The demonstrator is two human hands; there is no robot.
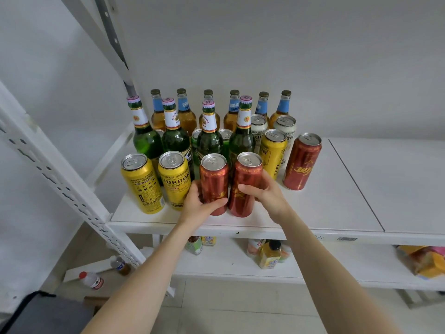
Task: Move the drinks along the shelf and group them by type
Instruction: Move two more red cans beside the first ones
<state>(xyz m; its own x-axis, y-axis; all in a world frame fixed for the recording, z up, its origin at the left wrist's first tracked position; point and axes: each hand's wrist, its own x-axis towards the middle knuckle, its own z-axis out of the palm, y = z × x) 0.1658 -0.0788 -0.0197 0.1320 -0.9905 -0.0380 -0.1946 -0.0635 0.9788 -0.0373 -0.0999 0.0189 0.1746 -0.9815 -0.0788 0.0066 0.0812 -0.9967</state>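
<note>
Plain white wall (289,56) backs a white metal rack whose perforated upright (60,179) slants past your left side. Its smooth top shelf (337,201) carries all the drinks, crowded toward the left end. Along the back stands a row of six clear amber bottles (185,116) with blue neck labels. Before them stand four taller green glass bottles (175,138) with white collars and crimped caps, and two green cans (225,144) peek out between them. Right of the bottles stand two white cans (286,131), with a single yellow can (273,153) just in front and a lone red can (302,162) further right. At the front edge you have two glossy yellow cans (174,182) on the left, then two red ones side by side. Your left hand (199,203) is curled round the left red can (214,179), thumb lying across its front. Your right hand (267,196) wraps the right red can (245,184) from its right side. Both cans stand upright on the shelf.
</note>
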